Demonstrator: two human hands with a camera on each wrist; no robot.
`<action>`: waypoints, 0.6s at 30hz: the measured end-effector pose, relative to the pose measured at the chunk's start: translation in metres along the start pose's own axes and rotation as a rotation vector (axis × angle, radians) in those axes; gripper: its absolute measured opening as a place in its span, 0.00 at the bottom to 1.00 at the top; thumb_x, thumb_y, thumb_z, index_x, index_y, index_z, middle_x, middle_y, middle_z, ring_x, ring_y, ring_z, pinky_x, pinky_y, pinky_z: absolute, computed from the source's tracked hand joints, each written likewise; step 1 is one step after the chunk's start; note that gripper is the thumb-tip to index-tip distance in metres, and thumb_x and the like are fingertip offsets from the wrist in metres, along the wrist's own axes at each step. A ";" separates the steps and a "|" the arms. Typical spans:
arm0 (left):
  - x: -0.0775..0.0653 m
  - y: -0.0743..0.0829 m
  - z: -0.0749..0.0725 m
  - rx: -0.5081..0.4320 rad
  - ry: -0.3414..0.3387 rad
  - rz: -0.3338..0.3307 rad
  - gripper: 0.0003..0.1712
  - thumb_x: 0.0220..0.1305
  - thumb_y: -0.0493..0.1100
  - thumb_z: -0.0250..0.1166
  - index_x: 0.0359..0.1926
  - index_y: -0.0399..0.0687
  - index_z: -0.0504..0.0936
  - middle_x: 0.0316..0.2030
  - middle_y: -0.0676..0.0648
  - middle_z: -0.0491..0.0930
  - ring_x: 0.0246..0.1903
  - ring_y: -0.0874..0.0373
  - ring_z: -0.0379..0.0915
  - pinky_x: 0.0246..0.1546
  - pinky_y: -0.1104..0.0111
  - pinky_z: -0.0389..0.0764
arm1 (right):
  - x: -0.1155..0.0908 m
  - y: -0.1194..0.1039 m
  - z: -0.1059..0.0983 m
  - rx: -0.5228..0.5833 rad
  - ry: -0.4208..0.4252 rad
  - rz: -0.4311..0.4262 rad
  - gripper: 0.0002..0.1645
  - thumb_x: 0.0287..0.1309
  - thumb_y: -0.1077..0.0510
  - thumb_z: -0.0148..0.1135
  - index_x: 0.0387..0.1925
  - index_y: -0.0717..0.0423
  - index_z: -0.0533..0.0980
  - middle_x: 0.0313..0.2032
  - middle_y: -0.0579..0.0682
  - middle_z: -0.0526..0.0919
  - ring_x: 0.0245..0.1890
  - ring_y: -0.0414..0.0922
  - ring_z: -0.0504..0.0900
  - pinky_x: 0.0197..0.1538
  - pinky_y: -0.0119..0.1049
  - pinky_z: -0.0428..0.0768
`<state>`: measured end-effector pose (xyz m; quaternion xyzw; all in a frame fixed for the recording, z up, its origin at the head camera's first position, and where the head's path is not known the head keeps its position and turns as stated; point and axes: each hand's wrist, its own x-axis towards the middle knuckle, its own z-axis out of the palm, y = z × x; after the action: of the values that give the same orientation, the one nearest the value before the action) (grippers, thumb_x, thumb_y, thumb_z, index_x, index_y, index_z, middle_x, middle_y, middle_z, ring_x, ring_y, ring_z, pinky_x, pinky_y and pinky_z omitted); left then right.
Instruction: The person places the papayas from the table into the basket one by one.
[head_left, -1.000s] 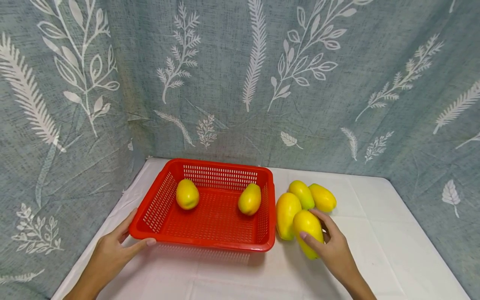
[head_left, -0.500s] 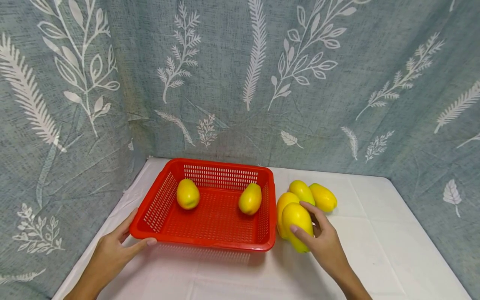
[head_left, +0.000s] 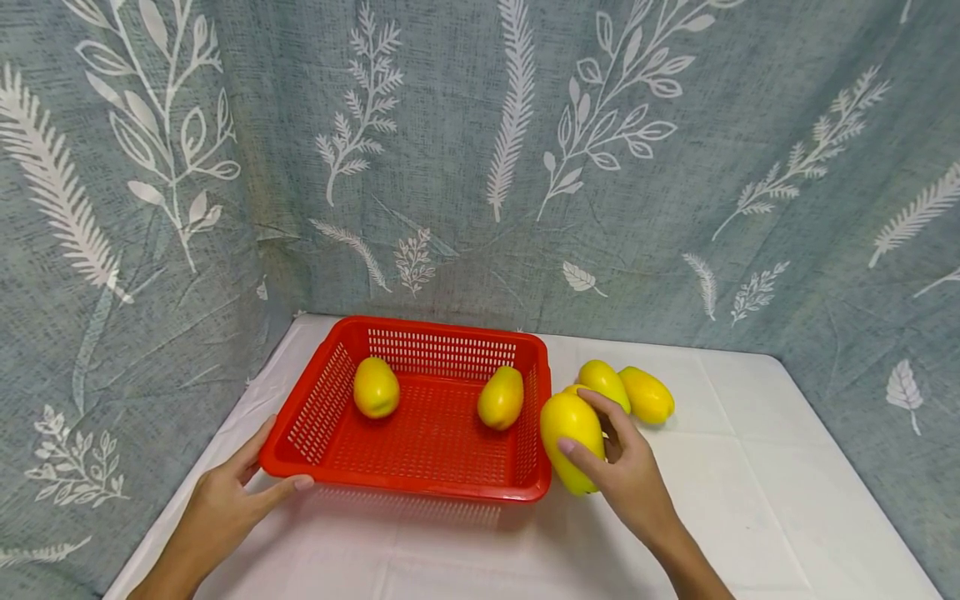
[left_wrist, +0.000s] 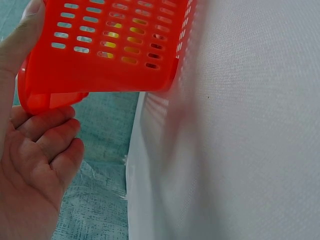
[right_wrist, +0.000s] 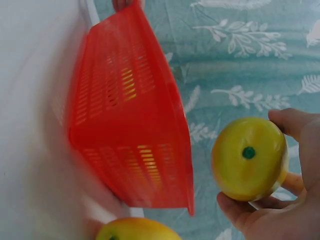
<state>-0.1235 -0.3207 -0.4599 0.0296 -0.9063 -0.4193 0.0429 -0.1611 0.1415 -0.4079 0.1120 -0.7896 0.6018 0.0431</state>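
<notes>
My right hand (head_left: 633,479) grips a yellow mango (head_left: 568,442) by its side, thumb in front, fingers behind. This mango is raised off the table beside the right end of a red plastic basket (head_left: 405,485); in the right wrist view its green stem spot faces the camera, apart from the rim. My left hand (head_left: 225,504) holds the basket's near left corner, its thumb over the rim and its fingers underneath, as the left wrist view shows. Inside the basket lie two mangoes, a left one (head_left: 376,388) and a right one (head_left: 501,398), well apart.
Right of the basket, a greenish mango (head_left: 602,383) and a yellow one (head_left: 648,396) lie on the white cloth (head_left: 750,467). Another mango (right_wrist: 137,230) is mostly hidden behind the held one in the head view. A patterned curtain (head_left: 465,167) stands behind and at both sides.
My right hand has lifted the mango and carried it left toward the basket's right rim, now covering most of the mango behind. The left hand and basket stay in place.
</notes>
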 end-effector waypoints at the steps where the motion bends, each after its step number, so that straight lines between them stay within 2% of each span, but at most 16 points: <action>1: 0.000 0.000 0.000 0.005 0.004 0.001 0.59 0.64 0.56 0.78 0.86 0.53 0.52 0.73 0.34 0.71 0.71 0.35 0.67 0.47 0.96 0.63 | 0.001 -0.001 0.001 0.004 -0.002 -0.002 0.37 0.67 0.57 0.73 0.74 0.51 0.69 0.71 0.51 0.73 0.65 0.53 0.75 0.60 0.27 0.82; 3: 0.000 0.000 0.000 0.006 0.003 0.004 0.60 0.64 0.56 0.78 0.86 0.54 0.52 0.74 0.34 0.71 0.71 0.36 0.67 0.53 0.91 0.71 | 0.002 -0.002 0.004 0.016 -0.011 -0.003 0.38 0.67 0.58 0.73 0.74 0.51 0.69 0.70 0.51 0.73 0.64 0.53 0.76 0.60 0.28 0.82; 6: 0.000 0.001 0.000 0.017 -0.001 -0.007 0.60 0.63 0.58 0.78 0.86 0.54 0.51 0.74 0.35 0.71 0.71 0.35 0.68 0.53 0.89 0.73 | 0.003 -0.003 0.007 0.026 -0.021 0.003 0.38 0.67 0.57 0.73 0.74 0.50 0.69 0.69 0.51 0.73 0.63 0.54 0.76 0.60 0.29 0.83; 7: 0.000 0.001 -0.001 0.016 -0.001 -0.004 0.60 0.63 0.58 0.78 0.86 0.53 0.51 0.74 0.34 0.71 0.71 0.35 0.67 0.56 0.83 0.77 | 0.003 -0.004 0.008 0.028 -0.024 0.006 0.38 0.67 0.57 0.73 0.74 0.49 0.69 0.69 0.52 0.73 0.62 0.54 0.76 0.60 0.29 0.83; 9: 0.000 0.002 0.000 0.012 0.001 -0.001 0.61 0.63 0.58 0.78 0.86 0.52 0.52 0.74 0.34 0.71 0.71 0.33 0.67 0.55 0.86 0.75 | 0.004 -0.004 0.010 0.027 -0.026 0.012 0.38 0.67 0.57 0.74 0.74 0.49 0.69 0.69 0.52 0.73 0.62 0.53 0.76 0.60 0.29 0.83; 10: 0.001 0.002 0.000 0.017 0.006 0.000 0.61 0.63 0.58 0.78 0.86 0.53 0.52 0.73 0.35 0.72 0.71 0.33 0.67 0.52 0.91 0.70 | 0.005 -0.005 0.011 0.026 -0.028 0.015 0.38 0.66 0.56 0.74 0.74 0.48 0.69 0.69 0.52 0.73 0.63 0.53 0.76 0.60 0.29 0.83; 13: 0.001 0.001 0.001 0.006 0.014 0.014 0.60 0.63 0.56 0.79 0.85 0.53 0.53 0.73 0.34 0.72 0.71 0.33 0.67 0.52 0.93 0.68 | 0.006 -0.006 0.014 0.025 -0.037 0.018 0.38 0.66 0.56 0.74 0.74 0.46 0.69 0.68 0.52 0.74 0.63 0.52 0.76 0.60 0.28 0.82; 14: 0.001 0.001 0.001 0.007 0.018 0.013 0.60 0.63 0.56 0.79 0.85 0.53 0.53 0.73 0.34 0.72 0.70 0.33 0.68 0.48 0.96 0.62 | 0.007 -0.006 0.016 0.025 -0.040 0.019 0.38 0.66 0.55 0.74 0.74 0.46 0.69 0.67 0.51 0.75 0.62 0.52 0.76 0.60 0.28 0.82; 18: 0.000 0.000 0.001 -0.004 0.020 0.014 0.59 0.62 0.54 0.79 0.85 0.52 0.54 0.73 0.34 0.72 0.70 0.33 0.68 0.48 0.97 0.62 | 0.009 -0.006 0.022 0.025 -0.060 0.018 0.38 0.66 0.54 0.75 0.73 0.44 0.70 0.65 0.50 0.76 0.62 0.51 0.76 0.60 0.30 0.82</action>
<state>-0.1236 -0.3192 -0.4605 0.0275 -0.9052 -0.4205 0.0551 -0.1671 0.1181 -0.4061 0.1235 -0.7839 0.6083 0.0128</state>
